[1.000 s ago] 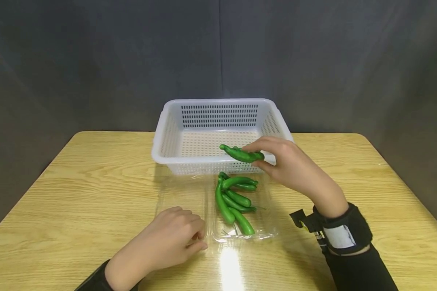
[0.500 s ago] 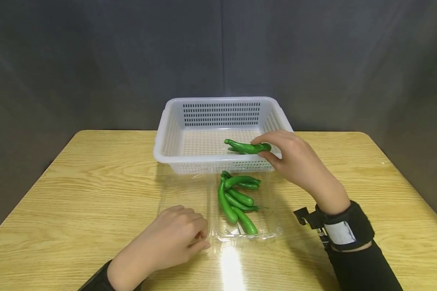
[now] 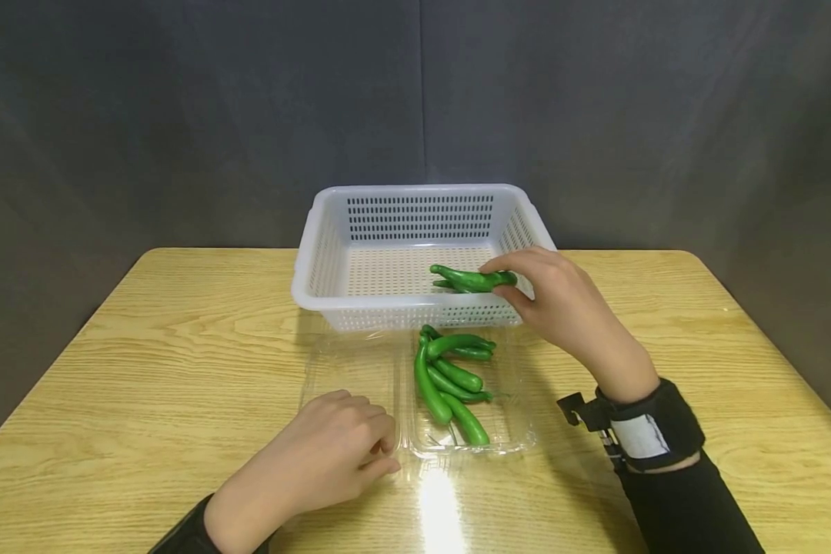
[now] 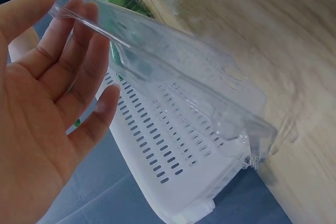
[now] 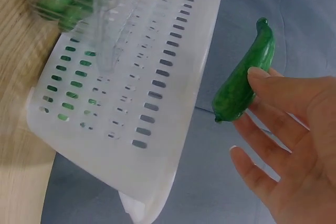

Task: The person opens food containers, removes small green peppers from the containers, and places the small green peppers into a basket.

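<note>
My right hand [image 3: 561, 300] pinches a green pepper [image 3: 467, 278] between thumb and fingers, over the front right part of the white basket [image 3: 305, 285]. In the right wrist view the pepper [image 5: 247, 77] sits between thumb and fingertips, tilted. More green shows just under it inside the basket. My left hand [image 3: 332, 454] holds the front edge of the clear plastic container [image 3: 349, 358], its thumb and fingers on either side of that edge in the left wrist view. Several green peppers [image 3: 457, 377] lie in the container's right half.
The basket stands at the back of the wooden table [image 3: 145, 369], directly behind the container. Behind the table hangs a dark grey curtain [image 3: 215, 115]. The container's open left half lies beside the half with the peppers.
My right hand has moved a little back and to the right with the pepper, lower into the basket; over the last half second it barely shifts. The left hand stays at the container's edge.
</note>
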Demonstrator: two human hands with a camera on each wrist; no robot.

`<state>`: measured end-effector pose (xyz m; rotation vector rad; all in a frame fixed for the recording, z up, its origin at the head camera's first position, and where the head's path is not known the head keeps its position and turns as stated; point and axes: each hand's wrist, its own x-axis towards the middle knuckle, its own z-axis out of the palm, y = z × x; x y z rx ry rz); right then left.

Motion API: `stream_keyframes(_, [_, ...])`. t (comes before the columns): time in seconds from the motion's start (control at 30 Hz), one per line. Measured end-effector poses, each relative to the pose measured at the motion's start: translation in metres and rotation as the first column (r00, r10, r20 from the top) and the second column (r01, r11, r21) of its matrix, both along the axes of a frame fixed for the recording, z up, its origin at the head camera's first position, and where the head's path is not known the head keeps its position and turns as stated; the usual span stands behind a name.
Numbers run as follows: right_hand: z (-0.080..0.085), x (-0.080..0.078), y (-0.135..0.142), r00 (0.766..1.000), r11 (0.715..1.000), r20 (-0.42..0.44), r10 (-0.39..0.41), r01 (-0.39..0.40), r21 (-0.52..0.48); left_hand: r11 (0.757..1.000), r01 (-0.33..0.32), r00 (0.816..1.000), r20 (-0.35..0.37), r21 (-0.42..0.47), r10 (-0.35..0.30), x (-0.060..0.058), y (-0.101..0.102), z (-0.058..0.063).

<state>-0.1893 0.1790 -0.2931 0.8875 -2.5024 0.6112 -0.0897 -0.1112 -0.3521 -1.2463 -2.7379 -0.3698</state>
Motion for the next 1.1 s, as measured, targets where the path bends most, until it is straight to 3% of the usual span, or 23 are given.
stream_keyframes(0.43, [-0.010,-0.008,0.008,0.995,0.995,-0.035,-0.090,0.092,0.047,1.000,0.001,1.000,0.011,0.002,-0.001,0.000,0.000,-0.002])
stream_keyframes(1.1, [-0.014,-0.013,0.017,0.994,0.993,0.012,-0.105,0.104,0.063,1.000,-0.001,1.000,0.011,0.001,0.001,0.000,0.000,-0.002])
